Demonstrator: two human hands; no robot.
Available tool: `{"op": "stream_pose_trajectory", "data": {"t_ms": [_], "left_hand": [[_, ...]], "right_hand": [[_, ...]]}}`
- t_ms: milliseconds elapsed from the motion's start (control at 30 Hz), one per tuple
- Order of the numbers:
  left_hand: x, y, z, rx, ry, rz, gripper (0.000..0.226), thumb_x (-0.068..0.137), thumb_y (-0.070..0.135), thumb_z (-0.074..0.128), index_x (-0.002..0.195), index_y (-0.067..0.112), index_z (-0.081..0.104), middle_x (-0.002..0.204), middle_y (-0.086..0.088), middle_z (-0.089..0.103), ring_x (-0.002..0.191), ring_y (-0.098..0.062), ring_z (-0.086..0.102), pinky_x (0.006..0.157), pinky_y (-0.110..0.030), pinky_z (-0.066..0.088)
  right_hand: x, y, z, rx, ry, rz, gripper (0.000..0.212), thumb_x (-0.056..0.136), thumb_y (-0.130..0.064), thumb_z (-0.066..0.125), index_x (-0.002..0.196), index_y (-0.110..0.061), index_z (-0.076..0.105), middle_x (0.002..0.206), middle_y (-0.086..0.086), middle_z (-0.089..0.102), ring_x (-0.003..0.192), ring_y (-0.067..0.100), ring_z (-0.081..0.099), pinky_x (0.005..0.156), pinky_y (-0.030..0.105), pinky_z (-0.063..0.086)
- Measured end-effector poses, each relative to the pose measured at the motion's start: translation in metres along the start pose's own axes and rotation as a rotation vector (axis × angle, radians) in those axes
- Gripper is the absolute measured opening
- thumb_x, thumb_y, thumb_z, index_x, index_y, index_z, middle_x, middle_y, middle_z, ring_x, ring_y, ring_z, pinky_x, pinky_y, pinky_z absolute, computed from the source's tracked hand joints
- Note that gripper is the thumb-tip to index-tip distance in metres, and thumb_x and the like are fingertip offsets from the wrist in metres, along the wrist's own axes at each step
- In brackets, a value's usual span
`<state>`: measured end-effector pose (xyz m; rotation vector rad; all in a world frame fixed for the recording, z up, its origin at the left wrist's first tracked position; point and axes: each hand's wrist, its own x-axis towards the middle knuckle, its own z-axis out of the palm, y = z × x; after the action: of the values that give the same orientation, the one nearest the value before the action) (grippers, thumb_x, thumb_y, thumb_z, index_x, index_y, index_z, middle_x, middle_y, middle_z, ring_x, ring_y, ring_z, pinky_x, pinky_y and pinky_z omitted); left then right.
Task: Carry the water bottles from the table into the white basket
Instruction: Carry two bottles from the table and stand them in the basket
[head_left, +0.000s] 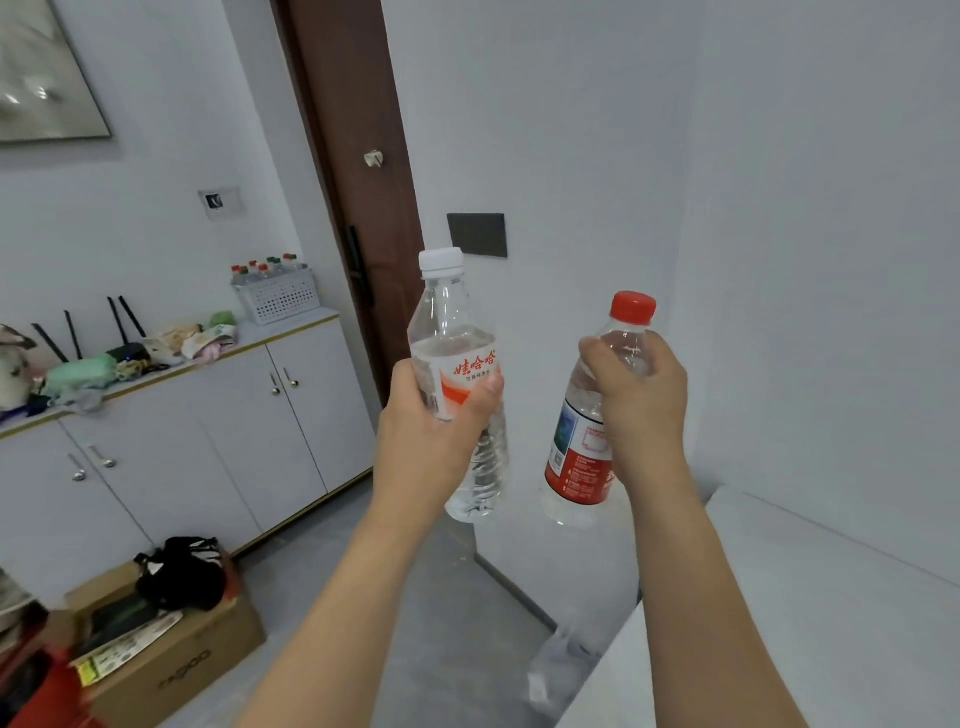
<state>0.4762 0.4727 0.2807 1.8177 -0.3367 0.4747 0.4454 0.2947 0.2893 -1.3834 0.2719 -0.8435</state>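
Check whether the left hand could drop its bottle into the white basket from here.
Probably not: the left hand grips the white-capped bottle mid-room, while the white basket sits apart on the cabinet.

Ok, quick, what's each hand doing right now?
Left hand: holding the white-capped bottle around its middle.
Right hand: holding the red-capped bottle around its upper part.
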Motion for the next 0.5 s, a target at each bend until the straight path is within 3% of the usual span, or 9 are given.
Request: {"op": "stream_pose_trajectory", "data": {"t_ms": [200, 500], "left_hand": [[0.059, -0.05, -0.017, 0.003, 0.003, -0.034, 0.059, 0.061, 0.088, 0.06, 0.099, 0.043, 0.051, 0.096, 0.034, 0.064, 0.082, 0.01, 0.065, 0.066, -0.024, 0.054], [0.163, -0.13, -0.073, -0.029, -0.027, -0.051, 0.049, 0.064, 0.081, 0.063, 0.097, 0.048, 0.049, 0.096, 0.039, 0.062, 0.082, 0.015, 0.063, 0.054, -0.011, 0.05]], "right_hand": [[0.03, 0.033, 0.074, -0.063, -0.048, 0.045, 0.038, 0.063, -0.051, 0.068, 0.093, -0.028, 0.064, 0.089, -0.005, 0.071, 0.08, 0.018, 0.071, 0.08, 0.046, 0.058], [0.06, 0.079, 0.204, -0.11, -0.009, 0.037, 0.046, 0.065, -0.05, 0.067, 0.102, -0.022, 0.064, 0.097, 0.001, 0.07, 0.086, 0.023, 0.069, 0.084, 0.049, 0.057]]}}
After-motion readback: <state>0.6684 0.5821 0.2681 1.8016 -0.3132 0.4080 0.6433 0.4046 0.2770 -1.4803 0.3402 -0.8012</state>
